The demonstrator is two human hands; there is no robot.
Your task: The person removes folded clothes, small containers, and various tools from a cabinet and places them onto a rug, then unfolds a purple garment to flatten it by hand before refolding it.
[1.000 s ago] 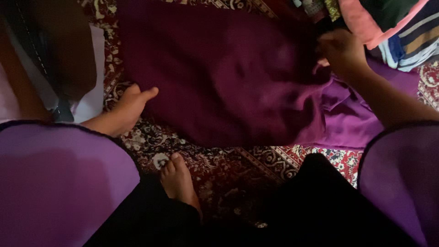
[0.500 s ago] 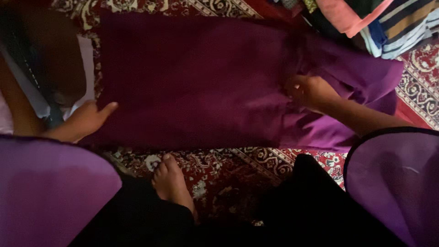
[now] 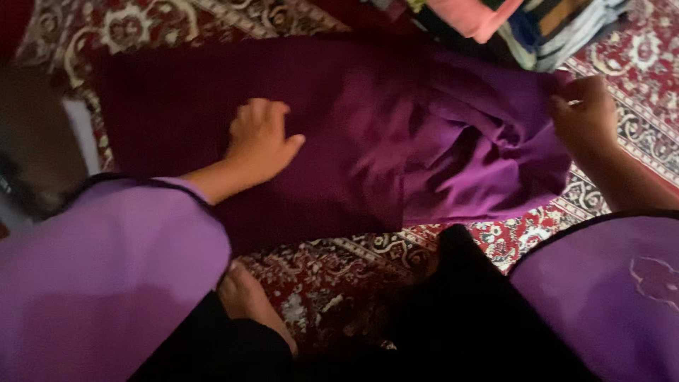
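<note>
Lying spread across the patterned red carpet (image 3: pixel 339 276): a dark purple cloth (image 3: pixel 353 141), flat and smooth on its left part, bunched in loose folds on its right part

Pressed flat on the smooth part, palm down, fingers a little apart: the left hand (image 3: pixel 260 141), gripping nothing, probably there to keep the cloth from sliding while the other end is handled

At the far right edge of the cloth: the right hand (image 3: pixel 585 113), fingers closed narrowly around the hem, lifting it slightly off the carpet, seemingly to pull the wrinkled end straight or to bring it over; exact pinch not fully clear because of blur

Covering both arms: wide lilac sleeves (image 3: pixel 106 276) with dark edging

Below the cloth, near the middle: a bare foot (image 3: pixel 247 301) resting on the carpet, beside black fabric (image 3: pixel 460 311) of the garment over the legs

At the top right, touching or just behind the purple cloth: a pile of other folded clothes (image 3: pixel 523 25), pink and striped, kept apart from the piece now in work

At the far left: a pale object (image 3: pixel 78 134), too blurred to identify
</note>
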